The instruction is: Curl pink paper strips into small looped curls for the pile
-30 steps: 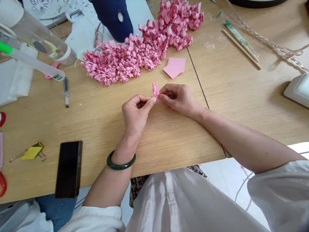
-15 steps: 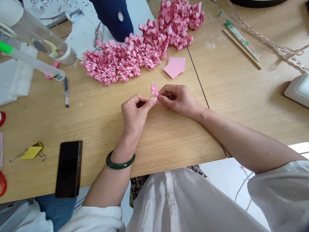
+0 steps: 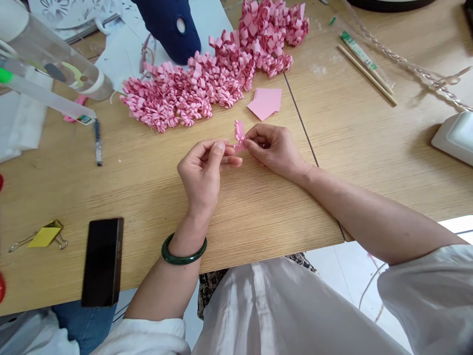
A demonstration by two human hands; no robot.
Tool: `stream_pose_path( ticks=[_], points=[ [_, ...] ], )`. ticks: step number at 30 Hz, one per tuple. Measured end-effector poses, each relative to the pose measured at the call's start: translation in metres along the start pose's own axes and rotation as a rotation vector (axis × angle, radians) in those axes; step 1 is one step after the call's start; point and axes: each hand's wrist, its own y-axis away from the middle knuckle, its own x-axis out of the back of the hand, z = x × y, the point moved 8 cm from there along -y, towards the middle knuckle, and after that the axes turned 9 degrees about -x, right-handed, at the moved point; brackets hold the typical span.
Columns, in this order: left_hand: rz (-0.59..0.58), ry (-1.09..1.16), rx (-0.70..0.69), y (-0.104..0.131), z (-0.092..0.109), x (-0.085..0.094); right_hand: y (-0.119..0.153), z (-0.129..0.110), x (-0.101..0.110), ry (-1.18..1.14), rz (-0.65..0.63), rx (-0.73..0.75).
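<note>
My right hand (image 3: 274, 149): thumb and fingertips pinched on a small pink paper piece (image 3: 241, 130).
My left hand (image 3: 200, 172): fingers partly spread at the piece's curled edge; I cannot tell whether they grip it.
Pink squares (image 3: 266, 103): overlapping on the wooden table (image 3: 266, 212), just beyond my hands.
Curled pink heap (image 3: 185, 93): farther back, leftward.

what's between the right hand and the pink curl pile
In the head view, overlapping pink paper sheets lie between the right hand and the pile.
</note>
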Motion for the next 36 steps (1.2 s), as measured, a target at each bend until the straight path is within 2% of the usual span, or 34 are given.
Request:
stream_pose_path(
  ticks=[4,7,10,23,36],
  points=[
    [-0.05,-0.054,0.05,0.0,-0.015,-0.003,0.0,0.001,-0.001,-0.022,-0.012,-0.004],
    [-0.084,-0.051,0.056,0.0,-0.019,-0.004,0.0,0.001,-0.001,-0.023,-0.023,-0.006],
    [-0.112,-0.04,0.055,0.001,-0.019,-0.006,0.0,0.001,-0.001,-0.019,-0.027,-0.006],
    [-0.099,-0.019,0.05,0.001,-0.015,-0.007,-0.001,0.001,-0.003,-0.005,-0.038,0.011],
    [-0.095,-0.113,0.019,0.0,-0.018,-0.004,0.0,0.0,-0.004,-0.004,-0.042,0.033]
  ],
)
